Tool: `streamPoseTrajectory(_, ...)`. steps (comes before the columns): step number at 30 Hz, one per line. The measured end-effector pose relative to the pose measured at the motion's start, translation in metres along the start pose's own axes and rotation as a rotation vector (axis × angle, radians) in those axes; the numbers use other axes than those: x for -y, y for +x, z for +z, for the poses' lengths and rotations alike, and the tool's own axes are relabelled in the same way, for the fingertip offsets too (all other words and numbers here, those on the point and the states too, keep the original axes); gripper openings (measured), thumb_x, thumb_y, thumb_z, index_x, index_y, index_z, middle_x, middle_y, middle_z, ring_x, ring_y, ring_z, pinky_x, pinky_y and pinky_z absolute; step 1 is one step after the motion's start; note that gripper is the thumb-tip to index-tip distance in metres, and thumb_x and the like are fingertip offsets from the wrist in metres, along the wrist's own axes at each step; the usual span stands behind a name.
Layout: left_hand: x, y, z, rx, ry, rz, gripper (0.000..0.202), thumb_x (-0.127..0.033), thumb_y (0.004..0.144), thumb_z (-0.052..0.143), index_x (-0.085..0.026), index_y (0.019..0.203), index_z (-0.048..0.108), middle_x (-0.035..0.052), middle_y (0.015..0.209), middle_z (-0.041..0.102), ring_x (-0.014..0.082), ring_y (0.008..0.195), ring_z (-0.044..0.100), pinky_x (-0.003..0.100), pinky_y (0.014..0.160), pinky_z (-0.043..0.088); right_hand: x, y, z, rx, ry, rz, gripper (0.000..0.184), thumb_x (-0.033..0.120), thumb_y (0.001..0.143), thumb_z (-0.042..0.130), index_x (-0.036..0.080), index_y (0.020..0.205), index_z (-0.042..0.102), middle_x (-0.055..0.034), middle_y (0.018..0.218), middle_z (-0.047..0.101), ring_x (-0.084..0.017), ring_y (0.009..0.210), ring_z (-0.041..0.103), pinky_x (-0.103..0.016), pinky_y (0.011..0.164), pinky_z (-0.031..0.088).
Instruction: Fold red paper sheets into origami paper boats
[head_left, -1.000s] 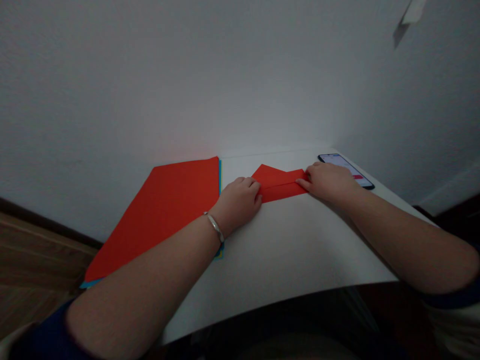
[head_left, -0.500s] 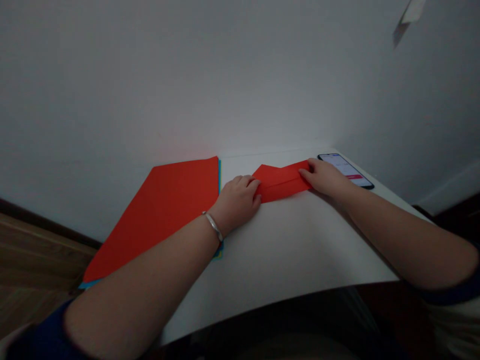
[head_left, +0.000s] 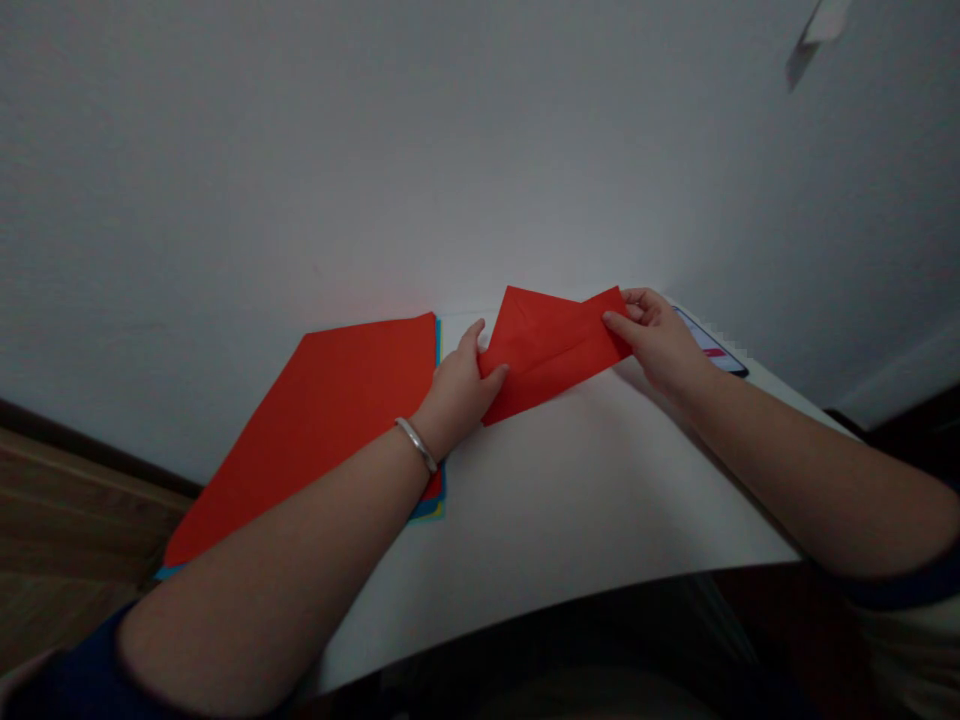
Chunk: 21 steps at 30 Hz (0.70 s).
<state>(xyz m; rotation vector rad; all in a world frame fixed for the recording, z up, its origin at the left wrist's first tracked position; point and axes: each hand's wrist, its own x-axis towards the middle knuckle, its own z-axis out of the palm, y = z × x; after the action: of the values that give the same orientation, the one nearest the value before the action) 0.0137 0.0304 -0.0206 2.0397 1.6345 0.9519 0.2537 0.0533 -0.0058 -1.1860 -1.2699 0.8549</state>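
My folded red paper (head_left: pixel 555 345) is at the centre of the frame, slightly right, above the white table (head_left: pixel 600 490). Its lower edge slopes upward to the right; its top edge has a shallow notch, and a crease line crosses its face.

My right hand (head_left: pixel 667 340), right of centre, clamps the paper's right end: thumb on the front face, fingers behind. My left hand (head_left: pixel 454 395) is at the left end, thumb over the front face. The index finger points up, apart from the thumb; I cannot tell whether the hidden fingers press the back.

A silver bracelet (head_left: pixel 416 445) encircles my left wrist. A red sheet (head_left: pixel 322 430) lies left of centre, with blue and yellow edges beneath. The phone (head_left: pixel 709 345) lies behind my right hand, partly covered.
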Motion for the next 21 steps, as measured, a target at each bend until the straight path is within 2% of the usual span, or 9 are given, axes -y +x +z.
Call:
streamPoseTrajectory(4, 0.003, 0.005, 0.002, -0.055, -0.337, 0.07, 0.034, -0.021, 0.083, 0.058, -0.013, 0.116, 0.062, 0.0116, 0.114, 0.07, 0.0219, 0.105, 0.066, 0.039, 0.096, 0.051, 0.0, 0.0, -0.004, -0.004, 0.09, 0.053, 0.033, 0.027, 0.076, 0.066, 0.024, 0.106, 0.054, -0.0071, 0.108, 0.072, -0.021, 0.094, 0.068, -0.038, 0.079, 0.055)
streamPoseTrajectory(6, 0.005, 0.007, 0.004, -0.082, -0.483, 0.071, 0.023, -0.022, 0.083, 0.059, -0.014, 0.103, 0.063, 0.0111, 0.112, 0.071, 0.0221, 0.103, 0.067, 0.039, 0.094, 0.053, -0.002, 0.0, -0.007, 0.041, 0.093, 0.082, 0.033, 0.032, 0.074, 0.069, 0.024, 0.103, 0.055, -0.0068, 0.108, 0.072, -0.02, 0.093, 0.068, -0.036, 0.077, 0.055)
streamPoseTrajectory(10, 0.003, 0.007, 0.006, -0.057, -0.703, 0.075, 0.021, -0.023, 0.082, 0.059, -0.016, 0.102, 0.06, 0.0099, 0.114, 0.071, 0.0213, 0.103, 0.068, 0.039, 0.093, 0.054, -0.005, -0.005, -0.003, 0.211, 0.13, 0.115, 0.037, 0.035, 0.068, 0.075, 0.024, 0.1, 0.061, -0.0075, 0.11, 0.072, -0.02, 0.094, 0.068, -0.034, 0.075, 0.054)
streamPoseTrajectory(13, -0.001, 0.006, 0.004, -0.027, -0.676, 0.128, 0.019, -0.022, 0.081, 0.062, -0.015, 0.099, 0.063, 0.0095, 0.112, 0.072, 0.0215, 0.103, 0.068, 0.039, 0.093, 0.054, -0.008, -0.012, 0.003, 0.358, 0.151, 0.077, 0.042, 0.036, 0.066, 0.078, 0.024, 0.105, 0.064, -0.0081, 0.114, 0.072, -0.023, 0.1, 0.068, -0.036, 0.078, 0.055)
streamPoseTrajectory(15, -0.005, 0.004, 0.002, 0.013, -0.578, 0.168, 0.018, -0.024, 0.08, 0.064, -0.014, 0.095, 0.065, 0.0092, 0.105, 0.073, 0.0215, 0.099, 0.068, 0.039, 0.093, 0.053, -0.01, -0.016, 0.004, 0.398, 0.128, 0.029, 0.042, 0.037, 0.065, 0.079, 0.024, 0.103, 0.066, -0.0089, 0.112, 0.073, -0.025, 0.102, 0.068, -0.04, 0.084, 0.055)
streamPoseTrajectory(18, -0.008, 0.003, 0.0, 0.064, -0.467, 0.217, 0.021, -0.023, 0.081, 0.065, -0.014, 0.099, 0.069, 0.0091, 0.104, 0.074, 0.0214, 0.098, 0.067, 0.039, 0.093, 0.052, -0.011, -0.019, 0.002, 0.407, -0.054, -0.099, 0.04, 0.036, 0.065, 0.08, 0.024, 0.101, 0.069, -0.0079, 0.112, 0.073, -0.026, 0.106, 0.067, -0.043, 0.094, 0.052)
streamPoseTrajectory(21, -0.01, 0.002, -0.001, 0.073, -0.445, 0.253, 0.025, -0.021, 0.082, 0.064, -0.015, 0.106, 0.07, 0.0089, 0.111, 0.073, 0.0215, 0.103, 0.066, 0.038, 0.096, 0.051, -0.009, -0.02, 0.0, 0.331, -0.1, -0.111, 0.037, 0.038, 0.066, 0.08, 0.023, 0.098, 0.071, -0.0082, 0.108, 0.074, -0.027, 0.102, 0.068, -0.046, 0.095, 0.052)
